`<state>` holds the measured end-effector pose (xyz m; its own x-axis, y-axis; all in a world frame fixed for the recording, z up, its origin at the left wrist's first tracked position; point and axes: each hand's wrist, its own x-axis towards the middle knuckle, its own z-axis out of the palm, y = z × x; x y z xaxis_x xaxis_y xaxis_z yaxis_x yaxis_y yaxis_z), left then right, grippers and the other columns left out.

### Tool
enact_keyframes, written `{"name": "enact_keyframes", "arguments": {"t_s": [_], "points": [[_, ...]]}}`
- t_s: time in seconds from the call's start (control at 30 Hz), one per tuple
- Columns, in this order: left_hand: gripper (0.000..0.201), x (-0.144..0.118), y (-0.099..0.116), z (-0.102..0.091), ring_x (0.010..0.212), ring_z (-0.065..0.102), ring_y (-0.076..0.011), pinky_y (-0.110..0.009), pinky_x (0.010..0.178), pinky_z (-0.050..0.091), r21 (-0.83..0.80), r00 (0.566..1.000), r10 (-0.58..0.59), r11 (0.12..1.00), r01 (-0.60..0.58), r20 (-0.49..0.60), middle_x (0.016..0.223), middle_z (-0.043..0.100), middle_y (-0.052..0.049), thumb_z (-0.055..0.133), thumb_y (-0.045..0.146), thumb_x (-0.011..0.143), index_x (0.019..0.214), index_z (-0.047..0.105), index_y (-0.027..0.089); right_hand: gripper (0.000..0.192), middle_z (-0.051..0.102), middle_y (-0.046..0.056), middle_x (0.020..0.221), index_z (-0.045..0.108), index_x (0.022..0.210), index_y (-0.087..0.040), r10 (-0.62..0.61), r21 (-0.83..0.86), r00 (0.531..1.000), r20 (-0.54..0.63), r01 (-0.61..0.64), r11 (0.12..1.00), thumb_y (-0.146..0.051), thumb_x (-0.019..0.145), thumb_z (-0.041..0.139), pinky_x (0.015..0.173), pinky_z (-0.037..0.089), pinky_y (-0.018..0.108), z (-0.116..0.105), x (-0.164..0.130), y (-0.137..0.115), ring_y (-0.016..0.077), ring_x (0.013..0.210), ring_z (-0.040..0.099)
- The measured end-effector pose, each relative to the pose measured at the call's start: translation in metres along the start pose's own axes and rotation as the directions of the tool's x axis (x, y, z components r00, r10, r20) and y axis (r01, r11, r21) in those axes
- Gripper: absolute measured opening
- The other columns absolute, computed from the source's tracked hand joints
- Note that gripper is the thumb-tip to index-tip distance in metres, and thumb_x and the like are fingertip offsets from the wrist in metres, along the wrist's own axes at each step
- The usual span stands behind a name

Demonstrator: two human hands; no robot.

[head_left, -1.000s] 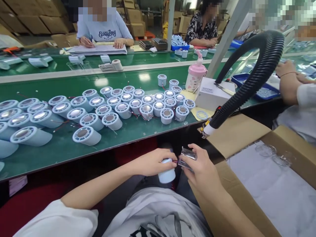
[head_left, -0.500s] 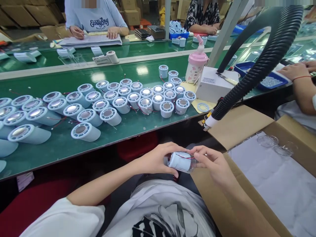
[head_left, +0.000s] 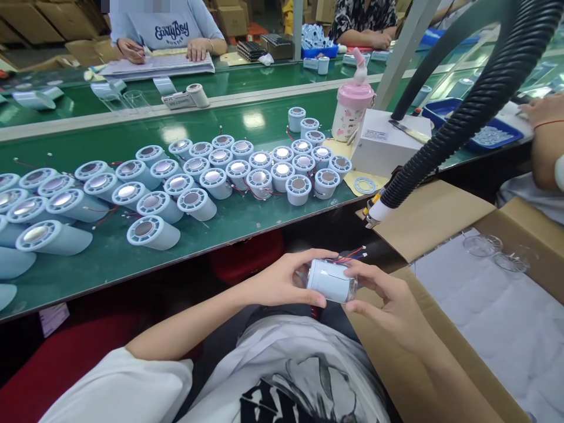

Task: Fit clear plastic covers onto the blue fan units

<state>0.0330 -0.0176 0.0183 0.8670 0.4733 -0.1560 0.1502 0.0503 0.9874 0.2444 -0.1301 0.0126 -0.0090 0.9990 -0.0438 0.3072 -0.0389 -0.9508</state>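
A light-blue cylinder with a clear plastic sleeve around it (head_left: 330, 281) is held over my lap, lying nearly level. My left hand (head_left: 293, 279) is wrapped round its left end, thumb below and fingers above. On the right end, the fingers and thumb of my right hand (head_left: 379, 291) close about the clear rim. Thin red and dark wires (head_left: 352, 255) with small white plugs stick out above the cylinder. Many similar blue cylinders (head_left: 154, 233) stand or lean on the green bench (head_left: 238, 226), with metal discs in their tops.
A black corrugated hose (head_left: 434, 155) arches down on the right. Beside me an open cardboard box (head_left: 445, 197) holds white sheeting and clear round pieces (head_left: 482, 245). A pink cup (head_left: 352, 108) and white box (head_left: 388, 141) stand on the bench. Co-workers' hands (head_left: 198, 49) are across it.
The cylinder has turned in my hands, and its wires now point up and away behind it. My right hand has shifted from pinching near the wires to gripping the clear end.
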Motion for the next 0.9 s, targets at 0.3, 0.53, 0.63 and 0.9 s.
{"name": "enact_keyframes", "arguments": {"t_s": [0.3,0.53,0.63,0.9], "points": [[0.072,-0.0023,0.0011,-0.0001,0.118,0.057,-0.0249,-0.033,0.093,0.052,0.069,0.984,0.179,0.981,-0.180,0.017,0.133,0.055,-0.011,0.080,0.026,0.071,0.136,0.050,0.028,0.034,0.063,0.001,0.117,0.061,0.109,-0.031,0.123,0.249,0.991,0.060,-0.134,0.959,-0.023,0.078,0.073,0.087,0.054,0.033,-0.0015,0.0024,-0.0012,0.0216,0.105,0.063],[0.076,-0.0013,0.0011,-0.0016,0.124,0.052,-0.0258,-0.035,0.099,0.049,0.115,0.971,0.233,0.965,-0.237,0.045,0.135,0.053,-0.011,0.081,0.021,0.069,0.138,0.049,0.028,0.035,0.065,0.004,0.110,0.058,0.111,-0.027,0.150,0.379,0.978,0.145,-0.195,0.905,-0.037,0.081,0.073,0.078,0.054,0.029,-0.0030,0.0047,0.0005,0.0199,0.098,0.062],[0.078,-0.0011,0.0004,-0.0020,0.127,0.050,-0.0253,-0.034,0.100,0.048,0.126,0.966,0.253,0.958,-0.258,0.052,0.137,0.052,-0.011,0.081,0.019,0.068,0.138,0.048,0.028,0.036,0.066,0.004,0.106,0.057,0.109,-0.026,0.156,0.416,0.977,0.146,-0.204,0.886,-0.043,0.081,0.071,0.075,0.053,0.027,-0.0018,0.0067,0.0000,0.0181,0.092,0.062],[0.078,-0.0017,0.0015,-0.0021,0.126,0.050,-0.0252,-0.035,0.100,0.048,0.142,0.962,0.268,0.951,-0.273,0.057,0.136,0.052,-0.011,0.082,0.021,0.067,0.137,0.049,0.027,0.036,0.066,0.000,0.088,0.058,0.104,-0.023,0.229,0.502,0.963,0.139,-0.268,0.822,-0.049,0.082,0.069,0.063,0.054,0.022,0.0021,0.0069,0.0022,0.0128,0.074,0.063]]}}
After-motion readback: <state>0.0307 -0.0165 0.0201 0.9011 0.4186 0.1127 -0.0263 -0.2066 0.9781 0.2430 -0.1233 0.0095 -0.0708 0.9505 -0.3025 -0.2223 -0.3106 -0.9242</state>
